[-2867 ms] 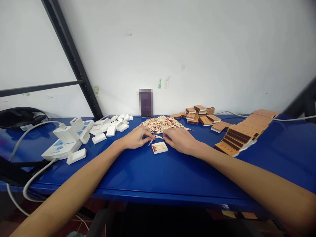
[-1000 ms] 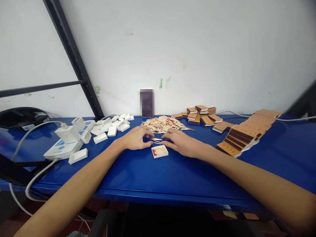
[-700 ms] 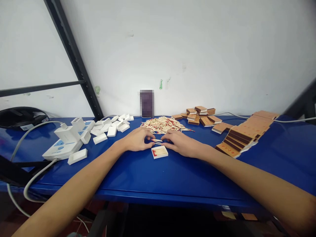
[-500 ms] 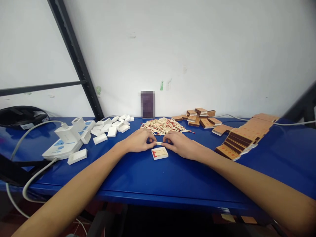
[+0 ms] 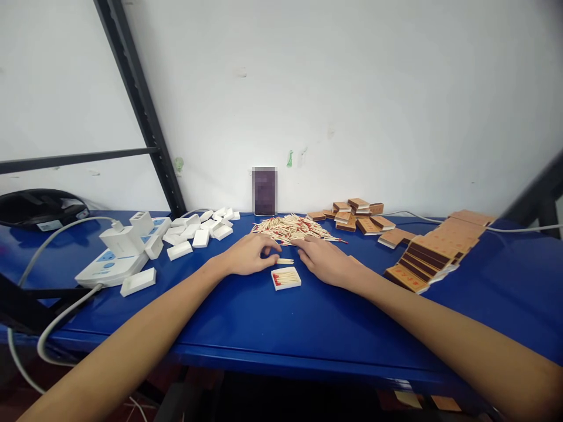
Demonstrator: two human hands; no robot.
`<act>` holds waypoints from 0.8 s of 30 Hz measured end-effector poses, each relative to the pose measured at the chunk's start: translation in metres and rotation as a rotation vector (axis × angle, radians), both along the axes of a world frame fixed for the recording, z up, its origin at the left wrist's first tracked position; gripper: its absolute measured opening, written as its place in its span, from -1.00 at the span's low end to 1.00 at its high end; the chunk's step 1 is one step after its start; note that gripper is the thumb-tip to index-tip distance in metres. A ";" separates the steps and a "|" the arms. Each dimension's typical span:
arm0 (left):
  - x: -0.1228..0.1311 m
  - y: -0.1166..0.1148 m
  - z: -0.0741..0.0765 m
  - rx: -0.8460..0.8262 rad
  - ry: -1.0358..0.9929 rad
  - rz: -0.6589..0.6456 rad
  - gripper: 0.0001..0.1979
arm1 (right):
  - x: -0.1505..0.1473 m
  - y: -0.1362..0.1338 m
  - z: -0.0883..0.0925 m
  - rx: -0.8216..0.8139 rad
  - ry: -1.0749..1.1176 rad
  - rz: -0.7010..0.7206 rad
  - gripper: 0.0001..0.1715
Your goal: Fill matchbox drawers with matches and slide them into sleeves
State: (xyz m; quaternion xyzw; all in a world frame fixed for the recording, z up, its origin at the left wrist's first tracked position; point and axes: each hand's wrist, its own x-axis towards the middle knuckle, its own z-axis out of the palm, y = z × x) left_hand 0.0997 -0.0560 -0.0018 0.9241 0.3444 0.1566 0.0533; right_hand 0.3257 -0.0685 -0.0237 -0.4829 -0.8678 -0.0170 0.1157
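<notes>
My left hand [image 5: 251,254] rests low over the table with its index finger and thumb apart. Beside its thumb tip lie a few loose matches [image 5: 285,261], their left ends partly hidden by the thumb. Just in front of them sits a white matchbox tray [image 5: 287,278] holding several red-headed matches. On the other side, my right hand [image 5: 323,258] is open, palm down, fingers stretched toward the near edge of a big match pile [image 5: 292,227]; nothing shows in it.
Several white trays [image 5: 201,237] lie at the left, near a power strip [image 5: 112,266] with plugged chargers and a cable. Brown matchbox sleeves [image 5: 369,225] are heaped at the back right, with a long row of sleeves [image 5: 440,246] nearer. A pixelated dark object [image 5: 264,190] leans against the wall.
Both hands have loosened from the few matches between them. My right hand has drawn slightly away and straightened its fingers; my left index finger has lifted. The view has tipped slightly upward.
</notes>
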 end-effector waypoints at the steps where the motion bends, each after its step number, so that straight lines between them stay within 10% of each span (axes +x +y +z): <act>1: -0.001 0.001 -0.001 0.010 0.000 0.023 -0.74 | 0.000 0.000 0.000 -0.005 -0.013 -0.002 -0.60; 24: -0.004 0.009 -0.007 0.036 0.163 0.088 -0.54 | 0.001 0.002 0.001 -0.009 -0.033 0.017 -0.55</act>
